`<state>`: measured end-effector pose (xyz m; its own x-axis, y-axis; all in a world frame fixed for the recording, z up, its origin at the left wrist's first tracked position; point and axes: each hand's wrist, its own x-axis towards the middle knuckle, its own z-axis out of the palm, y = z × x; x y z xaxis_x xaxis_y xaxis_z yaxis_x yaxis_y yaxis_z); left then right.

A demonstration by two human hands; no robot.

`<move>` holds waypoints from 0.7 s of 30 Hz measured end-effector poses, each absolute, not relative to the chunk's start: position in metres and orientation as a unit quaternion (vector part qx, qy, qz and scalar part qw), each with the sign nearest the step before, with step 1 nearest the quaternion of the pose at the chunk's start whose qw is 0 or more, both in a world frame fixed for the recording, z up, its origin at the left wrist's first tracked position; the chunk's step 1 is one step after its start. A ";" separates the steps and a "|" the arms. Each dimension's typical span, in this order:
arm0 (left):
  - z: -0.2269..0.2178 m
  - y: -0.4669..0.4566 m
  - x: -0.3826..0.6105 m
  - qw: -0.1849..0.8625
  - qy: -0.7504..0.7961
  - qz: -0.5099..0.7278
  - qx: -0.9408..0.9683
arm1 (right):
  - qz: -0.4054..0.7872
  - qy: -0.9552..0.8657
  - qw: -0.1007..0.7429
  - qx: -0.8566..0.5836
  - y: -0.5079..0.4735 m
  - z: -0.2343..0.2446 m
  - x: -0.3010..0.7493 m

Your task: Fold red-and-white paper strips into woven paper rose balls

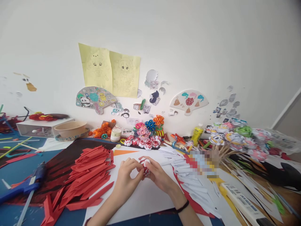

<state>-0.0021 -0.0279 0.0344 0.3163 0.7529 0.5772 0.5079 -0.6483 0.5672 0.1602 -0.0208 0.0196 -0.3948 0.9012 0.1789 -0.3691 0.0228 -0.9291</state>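
Observation:
A small red and white folded-paper flower [145,162] is held above a white sheet of paper [141,201]. My right hand [157,172] wraps its fingers round the flower from the right. From the left, my left hand [130,172] presses thumb and fingertips together at the flower's side, partly hiding it. Left of my hands lies a pile of red folded paper strips [89,175]. White folded paper strips [188,182] are heaped to the right. Behind my hands stands a row of finished red and white paper flowers [148,144].
A blue glue gun [30,183] lies at the left. At the back are a beige bowl [70,128], a white jar [115,134] and a yellow bottle [197,135]. Paper flowers on sticks [228,136] and a white box cutter-like object [244,204] are at the right.

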 end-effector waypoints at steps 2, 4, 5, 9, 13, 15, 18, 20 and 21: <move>0.035 -0.028 -0.003 0.156 0.390 0.436 0.796 | 0.655 -0.523 0.483 -0.253 -0.021 0.020 0.161; 0.034 -0.028 -0.003 0.166 0.387 0.441 0.792 | 0.656 -0.523 0.481 -0.254 -0.021 0.020 0.162; 0.034 -0.027 -0.003 0.170 0.387 0.444 0.790 | 0.655 -0.524 0.481 -0.256 -0.021 0.020 0.161; 0.032 -0.025 -0.004 0.186 0.395 0.444 0.782 | 0.643 -0.535 0.481 -0.262 -0.021 0.019 0.161; 0.033 -0.025 -0.005 0.203 0.396 0.442 0.779 | 0.644 -0.541 0.475 -0.259 -0.020 0.018 0.162; 0.034 -0.025 -0.005 0.215 0.394 0.444 0.775 | 0.646 -0.542 0.472 -0.257 -0.019 0.018 0.162; 0.035 -0.024 -0.006 0.236 0.395 0.447 0.767 | 0.653 -0.542 0.469 -0.244 -0.020 0.017 0.163; 0.036 -0.022 -0.006 0.249 0.395 0.448 0.762 | 0.660 -0.539 0.466 -0.236 -0.020 0.017 0.164; 0.036 -0.022 -0.006 0.254 0.394 0.449 0.760 | 0.664 -0.537 0.465 -0.235 -0.020 0.017 0.164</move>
<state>-0.0061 -0.0220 0.0358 0.2850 0.8281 0.4827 0.3708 -0.5596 0.7412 0.1641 -0.0200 0.0169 -0.4583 0.8687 0.1879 -0.3644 0.0091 -0.9312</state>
